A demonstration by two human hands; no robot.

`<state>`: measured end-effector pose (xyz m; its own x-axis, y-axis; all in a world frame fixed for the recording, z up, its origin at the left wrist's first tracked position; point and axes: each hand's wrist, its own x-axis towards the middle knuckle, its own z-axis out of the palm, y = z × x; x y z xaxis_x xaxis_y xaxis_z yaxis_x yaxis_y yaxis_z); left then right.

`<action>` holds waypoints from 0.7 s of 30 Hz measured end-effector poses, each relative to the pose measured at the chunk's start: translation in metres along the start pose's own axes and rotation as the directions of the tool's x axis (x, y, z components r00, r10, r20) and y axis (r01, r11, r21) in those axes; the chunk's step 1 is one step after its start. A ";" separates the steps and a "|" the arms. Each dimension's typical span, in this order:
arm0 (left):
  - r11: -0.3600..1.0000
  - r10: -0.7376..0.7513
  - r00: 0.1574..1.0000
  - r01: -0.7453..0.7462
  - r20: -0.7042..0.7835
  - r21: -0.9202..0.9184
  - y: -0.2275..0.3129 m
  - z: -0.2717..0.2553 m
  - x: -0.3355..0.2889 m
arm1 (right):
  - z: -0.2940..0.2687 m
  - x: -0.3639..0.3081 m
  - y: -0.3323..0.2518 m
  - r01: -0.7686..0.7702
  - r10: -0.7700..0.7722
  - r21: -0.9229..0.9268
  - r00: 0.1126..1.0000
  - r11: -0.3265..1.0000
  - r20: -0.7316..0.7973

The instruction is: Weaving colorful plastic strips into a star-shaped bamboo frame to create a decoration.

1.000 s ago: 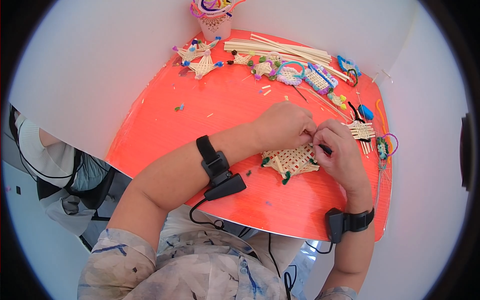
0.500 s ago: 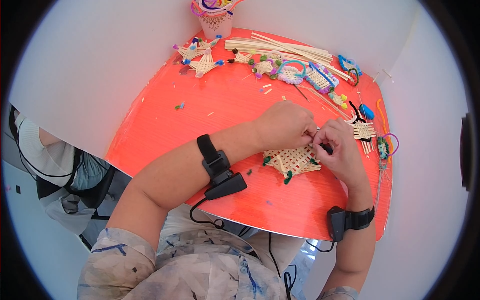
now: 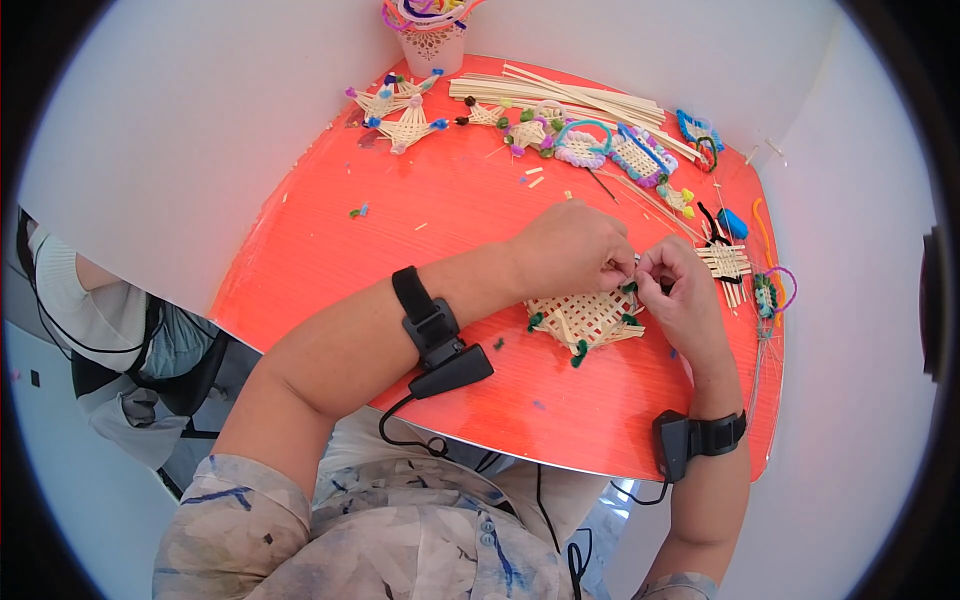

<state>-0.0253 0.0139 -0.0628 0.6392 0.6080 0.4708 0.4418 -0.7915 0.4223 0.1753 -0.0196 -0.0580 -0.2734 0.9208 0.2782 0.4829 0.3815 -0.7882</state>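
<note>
A woven mat of pale bamboo strips point(image 3: 583, 314) lies on the red table in front of me, with dark green fuzzy stems wound at its corners. My left hand point(image 3: 577, 250) is closed in a pinch at the mat's upper right corner, its knuckles covering the far edge. Close against it, my right hand point(image 3: 684, 292) is closed too, thumb and forefinger pressed together on a dark green pipe cleaner point(image 3: 667, 285) that partly shows between the fingers. The exact grip of the left fingertips is partly hidden.
Finished woven stars point(image 3: 408, 130) and small woven baskets point(image 3: 640, 155) line the table's back. Behind them lie loose bamboo strips point(image 3: 555, 98). A pot of pipe cleaners point(image 3: 433, 50) stands at the back left. Near my right hand sits another woven piece point(image 3: 727, 262).
My right fingers have shifted slightly right, opening a small gap from the mat's edge and showing more dark green at the corner. My left hand has barely moved.
</note>
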 end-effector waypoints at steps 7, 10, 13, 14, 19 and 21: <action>0.996 0.001 1.000 0.001 0.017 -0.089 0.000 -0.004 -0.001 | -0.001 0.000 -0.016 0.110 -0.110 -0.123 0.994 0.986 0.001; 0.993 -0.036 0.999 0.039 0.028 -0.113 0.001 -0.006 0.000 | -0.002 -0.001 -0.021 0.202 -0.205 -0.180 0.979 0.963 0.001; 0.996 -0.035 0.999 0.038 0.037 -0.081 0.001 -0.005 0.001 | -0.005 -0.002 -0.022 0.323 -0.322 -0.259 0.946 0.911 0.045; 0.998 -0.025 0.999 0.027 0.036 -0.057 0.001 -0.004 0.001 | -0.008 -0.001 -0.020 0.341 -0.335 -0.231 0.940 0.911 0.069; 0.994 -0.039 0.998 0.044 0.054 -0.102 -0.005 -0.003 0.001 | -0.008 -0.005 -0.035 0.123 -0.125 0.055 0.992 0.991 0.026; 0.992 -0.042 0.997 0.049 0.062 -0.116 -0.008 -0.004 0.001 | -0.010 -0.003 -0.034 0.302 -0.293 -0.054 0.947 0.952 0.131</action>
<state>-0.0305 0.0212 -0.0629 0.6579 0.6361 0.4033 0.3971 -0.7480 0.5318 0.1680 -0.0346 -0.0260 -0.5097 0.7493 0.4228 0.4217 0.6459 -0.6364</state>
